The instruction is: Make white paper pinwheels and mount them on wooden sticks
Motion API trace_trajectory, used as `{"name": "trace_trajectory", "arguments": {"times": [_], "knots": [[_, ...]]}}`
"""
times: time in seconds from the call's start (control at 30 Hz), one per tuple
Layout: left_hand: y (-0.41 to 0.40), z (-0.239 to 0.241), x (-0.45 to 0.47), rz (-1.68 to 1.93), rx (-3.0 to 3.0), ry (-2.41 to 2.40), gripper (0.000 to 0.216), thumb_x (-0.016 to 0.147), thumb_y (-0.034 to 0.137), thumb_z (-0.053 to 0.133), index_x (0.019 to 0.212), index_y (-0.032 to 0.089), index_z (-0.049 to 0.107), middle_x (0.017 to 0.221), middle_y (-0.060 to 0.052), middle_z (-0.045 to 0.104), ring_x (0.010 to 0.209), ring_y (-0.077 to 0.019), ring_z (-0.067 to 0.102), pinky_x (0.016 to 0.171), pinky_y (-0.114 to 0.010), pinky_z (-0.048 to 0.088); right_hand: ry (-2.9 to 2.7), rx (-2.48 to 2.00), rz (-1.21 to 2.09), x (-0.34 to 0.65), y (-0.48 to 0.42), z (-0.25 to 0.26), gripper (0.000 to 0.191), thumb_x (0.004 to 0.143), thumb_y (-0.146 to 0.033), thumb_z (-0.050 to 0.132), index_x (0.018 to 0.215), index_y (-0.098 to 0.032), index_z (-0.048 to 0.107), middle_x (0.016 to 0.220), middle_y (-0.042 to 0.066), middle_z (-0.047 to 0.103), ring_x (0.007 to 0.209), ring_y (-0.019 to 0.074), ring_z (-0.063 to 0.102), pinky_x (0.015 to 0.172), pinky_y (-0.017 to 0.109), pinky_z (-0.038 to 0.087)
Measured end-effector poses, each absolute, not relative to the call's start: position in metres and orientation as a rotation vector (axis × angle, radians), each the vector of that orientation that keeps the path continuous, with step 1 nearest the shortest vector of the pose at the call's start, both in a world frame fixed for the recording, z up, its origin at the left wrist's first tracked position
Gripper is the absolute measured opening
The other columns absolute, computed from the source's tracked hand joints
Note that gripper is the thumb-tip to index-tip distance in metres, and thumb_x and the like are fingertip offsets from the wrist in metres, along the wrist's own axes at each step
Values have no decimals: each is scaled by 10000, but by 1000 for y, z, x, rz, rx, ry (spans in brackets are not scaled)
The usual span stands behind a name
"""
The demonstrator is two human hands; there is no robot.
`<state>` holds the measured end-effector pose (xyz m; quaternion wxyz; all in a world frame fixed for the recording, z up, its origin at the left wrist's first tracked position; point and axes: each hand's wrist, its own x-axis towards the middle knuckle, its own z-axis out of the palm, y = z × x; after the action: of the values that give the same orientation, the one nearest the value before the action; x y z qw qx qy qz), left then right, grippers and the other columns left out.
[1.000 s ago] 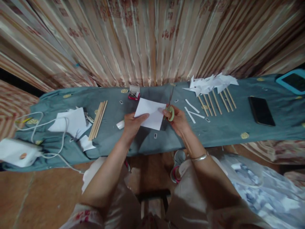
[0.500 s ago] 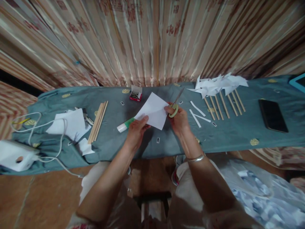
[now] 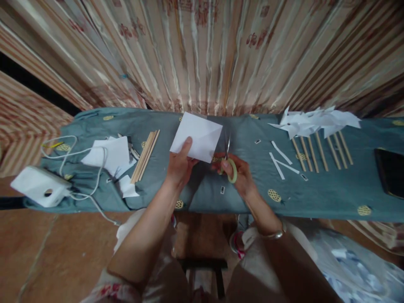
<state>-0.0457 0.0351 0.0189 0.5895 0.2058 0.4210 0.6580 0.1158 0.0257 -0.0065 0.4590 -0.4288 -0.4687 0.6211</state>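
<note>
Sheet (image 3: 198, 136) is showing smooth, matt paper. Scissors (image 3: 227, 148): blades are glinting as bright metal; handles (image 3: 234, 171) are looking like smooth plastic. Bundled sticks (image 3: 145, 155) are displaying matt, bare-looking wood. Tablecloth (image 3: 315, 195) is creasing as soft, matt cloth. Curtain (image 3: 202, 63) is gleaming along its folds (a satin-like fabric). Bangle (image 3: 275, 235) is shining as polished metal. Corded box (image 3: 34, 185) is presenting smooth plastic.

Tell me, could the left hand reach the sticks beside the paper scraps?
Probably yes: only cloth shows between the left hand and those wooden sticks, though the white sheet it holds may need putting down first.
</note>
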Motion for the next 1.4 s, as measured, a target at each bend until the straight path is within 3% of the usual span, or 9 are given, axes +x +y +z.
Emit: {"name": "trace_trajectory", "arguments": {"times": [0.2, 0.47, 0.77, 0.97, 1.13, 1.4], "knots": [[35, 20, -52, 1510, 466, 995, 354, 706, 385, 854, 963, 208, 685, 1014, -45, 777, 1024, -249, 717, 839, -363, 615, -1394, -990, 1805, 121, 7, -17, 578, 649, -638, 816, 1018, -208, 709, 810, 16, 735, 711, 139, 656, 666, 260, 527], [37, 17, -44, 1510, 470, 1019, 231, 772, 386, 803, 904, 229, 698, 909, -32, 775, 960, -241, 739, 731, -333, 615, -1403, -1007, 1834, 126, 4, -16, 443, 651, -536, 853, 953, -227, 756, 699, -18, 681, 609, 114, 570, 579, 240, 461], [39, 15, -43, 1526, 475, 1005, 238, 765, 398, 811, 893, 232, 699, 846, -17, 764, 913, -245, 737, 720, -354, 617, -1287, -1037, 1871, 123, 4, -16, 426, 584, -503, 897, 866, -217, 756, 644, -9, 672, 544, 113, 521, 493, 240, 405], [39, 11, -42, 1533, 488, 1002, 182, 815, 382, 761, 881, 221, 705, 802, -12, 756, 764, -207, 729, 696, -354, 609, -1279, -1060, 1869, 121, 4, -13, 424, 572, -499, 901, 845, -207, 760, 612, -7, 654, 537, 110, 496, 487, 240, 394], [40, 17, -42, 1508, 433, 1027, 74, 907, 274, 651, 857, 251, 701, 822, 17, 767, 803, -182, 731, 718, -326, 601, -1301, -1054, 1847, 123, 3, -18, 409, 613, -519, 874, 879, -227, 769, 599, -29, 623, 533, 100, 488, 481, 224, 383], [39, 17, -42, 1491, 459, 1059, 95, 848, 331, 723, 878, 243, 704, 849, -3, 773, 879, -197, 741, 656, -281, 595, -1278, -1041, 1858, 121, 4, -18, 381, 599, -481, 891, 856, -229, 764, 602, -33, 659, 527, 95, 541, 487, 216, 435]]}}
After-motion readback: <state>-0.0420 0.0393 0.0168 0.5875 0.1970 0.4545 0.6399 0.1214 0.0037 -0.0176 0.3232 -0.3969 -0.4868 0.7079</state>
